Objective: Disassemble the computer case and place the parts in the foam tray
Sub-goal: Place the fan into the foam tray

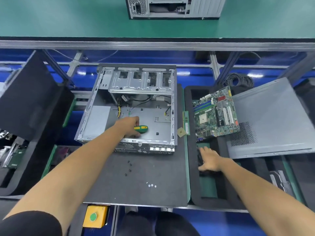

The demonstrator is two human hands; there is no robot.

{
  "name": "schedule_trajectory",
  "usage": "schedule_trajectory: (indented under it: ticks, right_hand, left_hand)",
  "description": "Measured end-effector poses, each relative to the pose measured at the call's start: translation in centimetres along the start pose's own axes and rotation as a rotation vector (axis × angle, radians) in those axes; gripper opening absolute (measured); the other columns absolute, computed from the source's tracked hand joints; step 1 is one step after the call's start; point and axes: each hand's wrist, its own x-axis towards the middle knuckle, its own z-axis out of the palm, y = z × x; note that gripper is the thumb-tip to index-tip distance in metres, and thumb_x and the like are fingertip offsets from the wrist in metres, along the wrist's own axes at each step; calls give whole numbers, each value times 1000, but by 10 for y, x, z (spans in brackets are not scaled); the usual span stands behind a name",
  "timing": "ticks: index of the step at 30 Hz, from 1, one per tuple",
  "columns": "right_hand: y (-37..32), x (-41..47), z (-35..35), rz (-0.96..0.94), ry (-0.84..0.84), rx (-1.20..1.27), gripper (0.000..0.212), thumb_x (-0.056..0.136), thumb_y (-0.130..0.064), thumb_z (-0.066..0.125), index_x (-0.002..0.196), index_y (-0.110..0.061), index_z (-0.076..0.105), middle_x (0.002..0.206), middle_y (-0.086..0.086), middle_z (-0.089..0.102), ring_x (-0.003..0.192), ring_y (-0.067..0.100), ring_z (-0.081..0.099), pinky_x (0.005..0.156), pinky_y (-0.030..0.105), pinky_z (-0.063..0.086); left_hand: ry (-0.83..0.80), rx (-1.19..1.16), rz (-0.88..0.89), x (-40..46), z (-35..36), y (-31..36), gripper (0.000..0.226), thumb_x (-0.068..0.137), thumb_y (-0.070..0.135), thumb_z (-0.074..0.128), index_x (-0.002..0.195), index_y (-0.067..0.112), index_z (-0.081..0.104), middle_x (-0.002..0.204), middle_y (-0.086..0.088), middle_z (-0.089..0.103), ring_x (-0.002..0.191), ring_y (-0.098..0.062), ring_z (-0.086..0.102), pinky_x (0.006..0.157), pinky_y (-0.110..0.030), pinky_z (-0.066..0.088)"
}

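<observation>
Although its side is off and its inside lies bare, the computer case (129, 106) hides a good deal: the drive cage at its far end covers what is beneath it, and the cables there run out of sight under that cage. It lies flat on a dark mat (136, 181), its long axis running away from the person, rear ports toward the person.

Right of it sits the foam tray (192, 167), black with green-floored pockets; its near right part is cut off by the right forearm. A grey side panel (269, 120) lies tilted across the tray's far right and covers the pockets below it. The motherboard (215, 113) rests at a slant over the tray's far pocket, one edge on the panel, long axis roughly away from the person.

The left hand (129, 126) reaches into the case and grips a green and yellow screwdriver (141, 128) by the handle; the shaft is hidden behind the hand, so which way the tip points cannot be told. The right hand (208, 160) lies over a tray pocket, fingers spread and fairly straight, above something dark and too blurred to make out.

A memory stick (186, 122) lies between case and tray, long axis away from the person, with a small square chip (180, 132) beside it. Black screws (128, 167) and silver screws (151, 185) lie loose on the mat.
</observation>
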Motion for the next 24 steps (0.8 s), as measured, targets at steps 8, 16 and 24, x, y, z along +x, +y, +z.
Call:
schedule_trajectory:
  ticks: [8,16,24]
  right_hand:
    - [4,4,16,-73,-88,-384,133,63,-54,80,159,-6,3,156,21,19,144,39,25,121,43,23]
    - [3,-6,45,-118,137,-439,95,77,-56,64,149,-7,26,141,16,37,130,35,39,114,43,30]
    - [8,-21,58,-182,73,-430,112,69,-64,69,153,-7,22,140,10,39,130,30,39,112,45,32]
  left_hand:
    - [-22,-9,21,4,4,-2,50,76,54,82,100,29,46,94,5,62,83,-18,58,69,-32,40]
    - [-53,-46,25,5,3,-3,49,77,48,83,102,26,47,98,2,62,84,-21,59,67,-32,43]
    - [-75,-51,53,6,3,-1,51,78,46,84,107,22,49,105,-1,62,86,-23,59,71,-33,47]
